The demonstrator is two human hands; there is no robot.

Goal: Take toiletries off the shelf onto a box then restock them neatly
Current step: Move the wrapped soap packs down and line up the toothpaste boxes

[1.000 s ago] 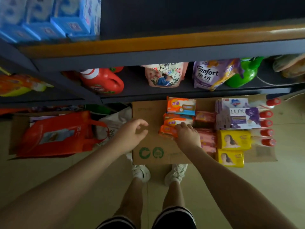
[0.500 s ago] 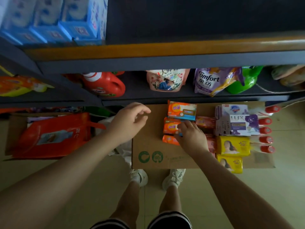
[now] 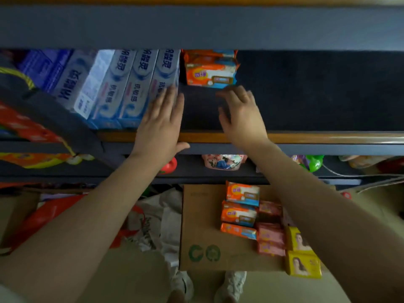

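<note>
Two bare hands, left hand [image 3: 160, 119] flat, right hand [image 3: 240, 115] spread, both empty, near orange-and-blue plastic soap pack [image 3: 211, 76] on dark shelf [image 3: 317, 90]; probably light, slippery, best gripped by its sides.

Both hands up from the cardboard box [image 3: 203, 217] to the upper shelf [image 3: 306, 137]. Left hand [image 3: 160, 121] now flat, fingers spread, touching the rightmost toothpaste box [image 3: 166, 73]. Right hand [image 3: 242, 117] off the orange packs, empty and spread just below an orange soap pack [image 3: 211, 76] newly on the shelf. Three orange packs [image 3: 239, 212] left on the box, one fewer. View tilted upward.
</note>
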